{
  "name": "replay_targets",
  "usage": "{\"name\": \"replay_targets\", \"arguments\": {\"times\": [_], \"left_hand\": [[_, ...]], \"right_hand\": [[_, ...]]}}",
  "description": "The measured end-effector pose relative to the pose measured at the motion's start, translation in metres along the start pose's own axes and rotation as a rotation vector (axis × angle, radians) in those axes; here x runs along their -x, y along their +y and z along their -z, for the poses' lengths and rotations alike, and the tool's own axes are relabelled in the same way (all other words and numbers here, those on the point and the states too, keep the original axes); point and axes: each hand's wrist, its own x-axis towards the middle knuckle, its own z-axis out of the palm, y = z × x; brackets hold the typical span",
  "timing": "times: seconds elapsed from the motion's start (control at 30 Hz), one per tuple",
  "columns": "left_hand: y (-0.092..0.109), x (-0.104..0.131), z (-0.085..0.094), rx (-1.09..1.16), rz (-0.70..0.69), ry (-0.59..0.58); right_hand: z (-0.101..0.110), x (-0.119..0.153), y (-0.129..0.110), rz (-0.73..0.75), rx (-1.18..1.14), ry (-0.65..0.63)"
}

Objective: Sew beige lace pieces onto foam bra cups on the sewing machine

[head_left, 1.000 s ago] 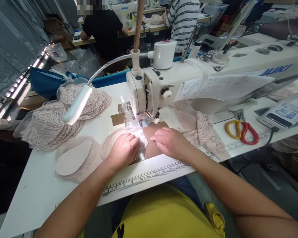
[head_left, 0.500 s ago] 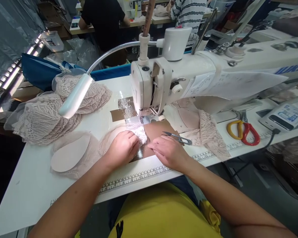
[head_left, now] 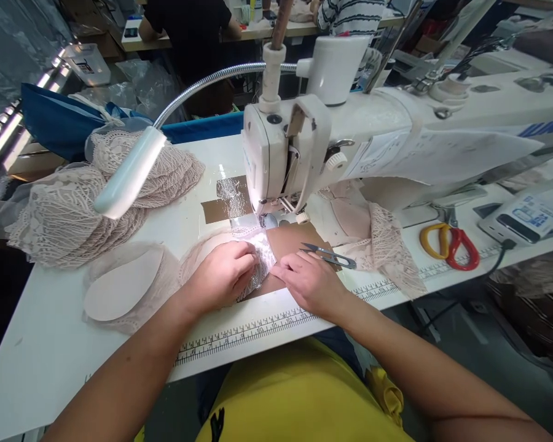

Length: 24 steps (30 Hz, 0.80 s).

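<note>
Below the needle of a sewing machine (head_left: pixel 281 153) lies a pale pink lace cup piece (head_left: pixel 263 253). My left hand (head_left: pixel 225 270) presses on it with curled fingers, gripping its near part. My right hand (head_left: pixel 311 282) is closed, its thumb and fingertips pinched at the lace's right edge. Thread snips (head_left: pixel 329 255) show just beyond my right knuckles, blades toward the left; I cannot tell whether the hand touches them. Brown tape (head_left: pixel 295 239) covers the machine bed under the lace. The fabric beneath my left palm is hidden.
Stacked lace cups (head_left: pixel 69 215) and a single cup with a smooth oval pad (head_left: pixel 124 285) lie left. A lamp (head_left: pixel 131 172) hangs over them. Sewn lace (head_left: pixel 382 239), red-and-yellow-handled scissors (head_left: pixel 449 242) and a control box (head_left: pixel 520 215) are right. A printed ruler (head_left: pixel 249 337) edges the table.
The lace between my hands was bunched up and now lies flatter, its right edge reaching my right fingertips. My left hand has shifted slightly left. The view has moved a little.
</note>
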Motion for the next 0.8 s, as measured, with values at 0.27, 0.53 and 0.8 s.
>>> {"name": "replay_targets", "arguments": {"times": [0.27, 0.53, 0.8], "left_hand": [[0.0001, 0.0015, -0.0058, -0.248, -0.082, -0.161], [0.0003, 0.0017, -0.0065, -0.292, -0.055, -0.174], [0.0011, 0.0013, -0.0083, -0.274, -0.045, -0.154]], "right_hand": [[-0.0002, 0.0018, -0.0001, -0.009, -0.005, -0.001], [0.0013, 0.0022, -0.0001, -0.019, -0.056, -0.008], [0.0033, -0.002, 0.0085, -0.055, -0.126, 0.064]]}}
